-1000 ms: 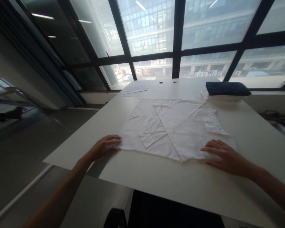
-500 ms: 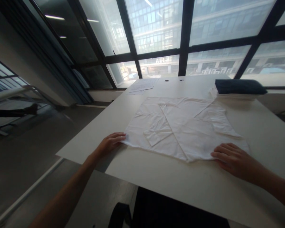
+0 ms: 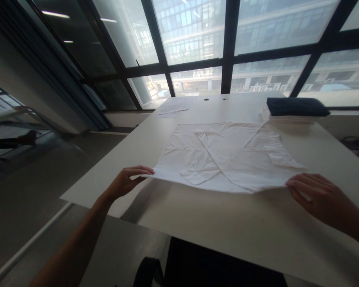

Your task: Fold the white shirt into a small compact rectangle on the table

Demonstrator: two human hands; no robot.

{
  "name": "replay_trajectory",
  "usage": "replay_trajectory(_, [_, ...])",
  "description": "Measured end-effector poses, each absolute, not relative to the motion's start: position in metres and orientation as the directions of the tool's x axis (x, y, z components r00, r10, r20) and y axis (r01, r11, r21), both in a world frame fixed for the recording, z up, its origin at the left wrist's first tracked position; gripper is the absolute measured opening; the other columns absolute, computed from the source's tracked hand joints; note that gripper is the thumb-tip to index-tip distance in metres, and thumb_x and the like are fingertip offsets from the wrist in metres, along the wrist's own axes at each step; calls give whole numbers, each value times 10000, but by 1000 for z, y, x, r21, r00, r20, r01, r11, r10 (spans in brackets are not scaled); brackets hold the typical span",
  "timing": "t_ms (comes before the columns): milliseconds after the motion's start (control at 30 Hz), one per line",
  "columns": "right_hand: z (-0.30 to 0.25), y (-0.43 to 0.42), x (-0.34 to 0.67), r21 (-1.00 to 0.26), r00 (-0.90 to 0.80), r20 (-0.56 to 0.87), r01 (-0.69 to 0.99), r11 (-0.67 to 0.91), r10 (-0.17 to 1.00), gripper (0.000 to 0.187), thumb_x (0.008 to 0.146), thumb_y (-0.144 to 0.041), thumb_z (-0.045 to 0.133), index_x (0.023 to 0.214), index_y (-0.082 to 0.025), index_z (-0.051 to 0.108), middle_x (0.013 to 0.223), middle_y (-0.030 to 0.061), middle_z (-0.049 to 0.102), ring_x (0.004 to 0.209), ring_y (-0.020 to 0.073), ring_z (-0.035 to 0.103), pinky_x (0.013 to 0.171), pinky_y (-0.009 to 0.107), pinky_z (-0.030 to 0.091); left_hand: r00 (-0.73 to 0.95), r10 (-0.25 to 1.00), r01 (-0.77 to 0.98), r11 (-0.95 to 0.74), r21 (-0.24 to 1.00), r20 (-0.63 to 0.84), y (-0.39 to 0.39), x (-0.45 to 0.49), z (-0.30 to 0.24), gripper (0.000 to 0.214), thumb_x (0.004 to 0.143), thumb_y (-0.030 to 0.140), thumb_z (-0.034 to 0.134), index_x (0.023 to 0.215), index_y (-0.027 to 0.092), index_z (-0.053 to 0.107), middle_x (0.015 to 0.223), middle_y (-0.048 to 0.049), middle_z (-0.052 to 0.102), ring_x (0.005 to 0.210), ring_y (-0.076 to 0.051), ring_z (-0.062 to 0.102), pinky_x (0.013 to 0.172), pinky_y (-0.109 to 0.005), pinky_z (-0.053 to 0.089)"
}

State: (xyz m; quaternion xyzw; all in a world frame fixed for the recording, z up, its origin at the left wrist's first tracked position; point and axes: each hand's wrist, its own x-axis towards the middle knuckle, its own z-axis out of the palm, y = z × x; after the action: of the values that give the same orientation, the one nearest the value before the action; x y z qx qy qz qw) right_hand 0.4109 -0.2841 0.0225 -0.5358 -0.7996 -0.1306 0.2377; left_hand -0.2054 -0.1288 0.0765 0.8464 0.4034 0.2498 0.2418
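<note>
Presently pinched at near corners by left hand point(image 3: 126, 181) and right hand point(image 3: 320, 195), white garment point(image 3: 233, 159) could be skewed by uneven pulling.

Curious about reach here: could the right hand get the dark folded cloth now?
Probably, with a stretch: nothing upright blocks the way to the dark folded cloth, but the right hand would need to release the white shirt.
</note>
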Motion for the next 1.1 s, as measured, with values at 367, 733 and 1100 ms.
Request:
replay_trajectory(367, [46,-207,410,118,-171,494,985,129,853,193,960,-253,453,859,-203,609,868,108,702,810,275,634,765,390,414,14,920,524,-341,780,392,-44,-136,63,403,793,547,663,706,155,633,616,16,546,579,-111,469,516,-206,346])
replay_trajectory(733, [23,-142,410,124,-70,342,992,29,937,292,976,-242,399,908,-170,674,954,143,733,858,280,649,752,376,393,35,947,817,-211,536,320,10,-113,24,363,852,457,570,811,141,744,804,-77,740,754,-198,646,657,-252,411])
replay_trajectory(1100, [-8,-134,412,97,-35,314,995,4,949,306,998,-271,397,899,-169,669,914,131,737,836,275,658,727,362,394,-2,968,994,-26,107,251,-3,-98,15,463,1029,499,363,1103,195,705,975,-153,763,889,-300,706,706,-318,442])
